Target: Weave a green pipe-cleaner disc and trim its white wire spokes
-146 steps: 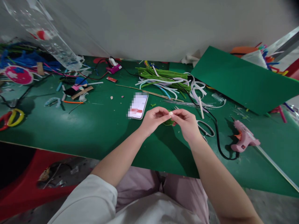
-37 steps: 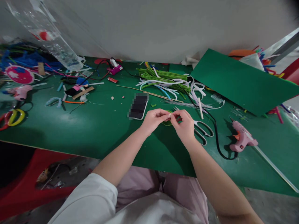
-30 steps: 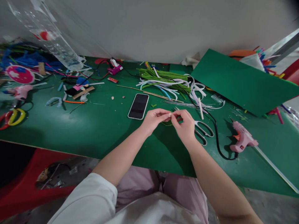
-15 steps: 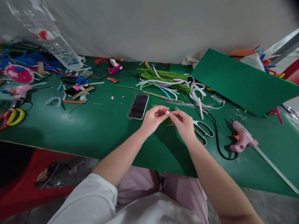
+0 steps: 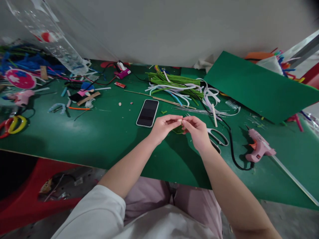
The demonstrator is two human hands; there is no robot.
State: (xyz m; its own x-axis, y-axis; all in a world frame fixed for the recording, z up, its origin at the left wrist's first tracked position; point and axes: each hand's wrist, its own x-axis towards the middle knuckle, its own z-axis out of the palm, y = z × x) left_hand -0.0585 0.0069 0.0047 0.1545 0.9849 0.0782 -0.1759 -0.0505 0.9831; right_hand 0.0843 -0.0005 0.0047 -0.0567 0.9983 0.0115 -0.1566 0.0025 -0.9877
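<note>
Fingertip to fingertip, my left hand (image 5: 163, 127) and my right hand (image 5: 196, 130) pinch a small pale piece (image 5: 180, 121) between them over the green table. Its shape is mostly hidden by the fingers. Just beneath the hands lies a green round item (image 5: 177, 130), partly covered. Grey-handled scissors (image 5: 219, 136) rest beside my right hand, their blades mostly hidden. A phone (image 5: 147, 113) lies left of my left hand, and a small green scrap (image 5: 163, 112) is behind it.
Green and white stems (image 5: 174, 82) are piled behind the hands, with thin wires (image 5: 199, 111) in front. A pink glue gun (image 5: 260, 146) and its black cord lie right. A green board (image 5: 259, 86) stands back right. Red-and-yellow scissors (image 5: 16, 125) and craft scraps lie left.
The fingertips have shifted slightly to the right and closed more around the pale piece. My right hand's fingers are more curled.
</note>
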